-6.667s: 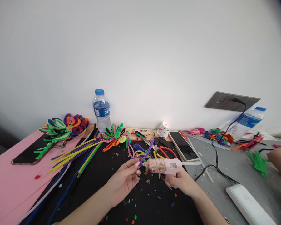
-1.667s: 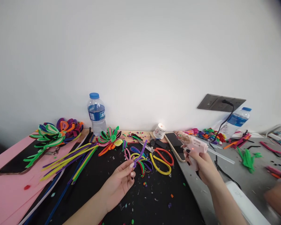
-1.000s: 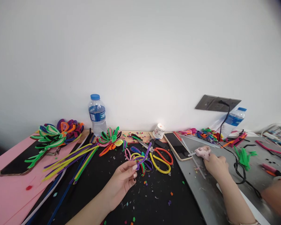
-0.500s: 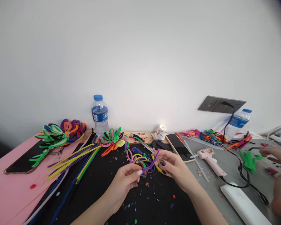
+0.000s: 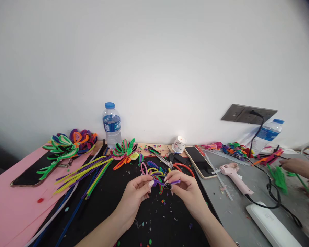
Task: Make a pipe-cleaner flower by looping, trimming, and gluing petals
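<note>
My left hand [image 5: 139, 190], its thumb and fingertips pinched, grips a purple pipe cleaner [image 5: 176, 182] over the black mat [image 5: 170, 219]. Close beside it, my right hand [image 5: 186, 190] pinches the same pipe cleaner, and a short purple end sticks out past its fingers. The fingers hide part of the strand. Just behind my fingertips are several looped pipe cleaners [image 5: 151, 170] in yellow, pink, blue and green; whether they join the held strand I cannot tell. Pliers with red handles [image 5: 184, 168] lie beyond my right hand.
To the left are loose yellow and purple pipe cleaners [image 5: 82, 173], a pipe-cleaner flower [image 5: 126, 151], a bottle [image 5: 112, 125] and a phone [image 5: 28, 171]. Rightward are another phone [image 5: 199, 161], a glue gun [image 5: 237, 178], its cable and a white power strip [image 5: 273, 223]. A co-worker's hand [image 5: 300, 169] is near green pieces.
My right hand has come down and left toward my left hand, and now pinches the purple pipe cleaner close to it. The pliers' red handles have come into sight. The co-worker's hand has moved.
</note>
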A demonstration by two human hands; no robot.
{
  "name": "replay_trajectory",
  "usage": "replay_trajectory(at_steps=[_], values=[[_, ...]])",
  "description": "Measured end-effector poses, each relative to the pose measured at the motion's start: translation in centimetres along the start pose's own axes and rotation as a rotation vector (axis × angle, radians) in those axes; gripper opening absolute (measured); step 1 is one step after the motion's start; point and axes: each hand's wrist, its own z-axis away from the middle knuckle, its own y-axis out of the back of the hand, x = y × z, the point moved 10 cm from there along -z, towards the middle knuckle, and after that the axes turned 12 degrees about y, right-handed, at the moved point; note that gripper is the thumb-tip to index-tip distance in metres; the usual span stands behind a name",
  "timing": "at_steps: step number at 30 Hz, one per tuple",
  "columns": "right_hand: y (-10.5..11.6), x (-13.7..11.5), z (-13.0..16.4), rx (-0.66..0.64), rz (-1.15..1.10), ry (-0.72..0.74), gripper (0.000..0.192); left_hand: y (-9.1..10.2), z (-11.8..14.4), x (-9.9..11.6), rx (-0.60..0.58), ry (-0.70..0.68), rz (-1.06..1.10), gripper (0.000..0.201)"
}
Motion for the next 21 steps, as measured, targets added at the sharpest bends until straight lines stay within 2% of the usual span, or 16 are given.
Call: replay_trajectory(at_steps=[9, 21], values=[[-0.4, 1.1, 0.5, 0.029, -0.041, -0.056, 0.007, 0.3, -0.1, 0.0, 0.015, 0.005, 0.067, 0.026], [-0.5, 2.4, 1.1, 0.131, -0.136, -0.142, 0.004, 0.3, -0.2, -0.4, 0.002, 0.027, 0.167, 0.029]])
